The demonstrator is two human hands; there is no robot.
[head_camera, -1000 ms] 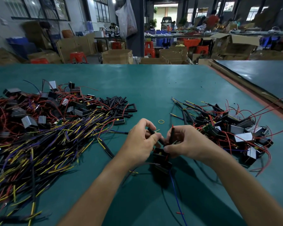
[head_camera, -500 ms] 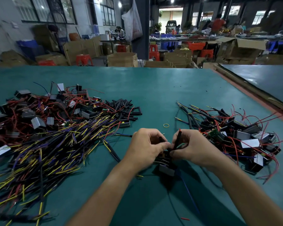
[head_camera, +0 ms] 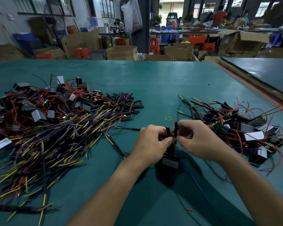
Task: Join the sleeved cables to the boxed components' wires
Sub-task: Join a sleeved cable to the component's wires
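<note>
Fingers clamped: left hand [head_camera: 151,141] on black sleeve [head_camera: 168,131], right hand [head_camera: 201,141] on second sleeve [head_camera: 176,128]; boxed component [head_camera: 170,161] hung just below fingers. Likely needed wire ends aligned, steady pinch.

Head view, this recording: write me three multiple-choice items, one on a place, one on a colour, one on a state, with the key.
1. Where is the yellow rubber band? A in a cardboard box; B on the bare table; C round a wrist.
2. What colour is the lone wire trailing toward the camera? A white; B orange; C blue.
3. What are the left hand and right hand doing? A pinching black sleeves; B lying flat; C lifting a stool.
Key: B, it lies on teal cloth; C, a blue line runs nearward; A, both hands' fingers close on sleeves.
</note>
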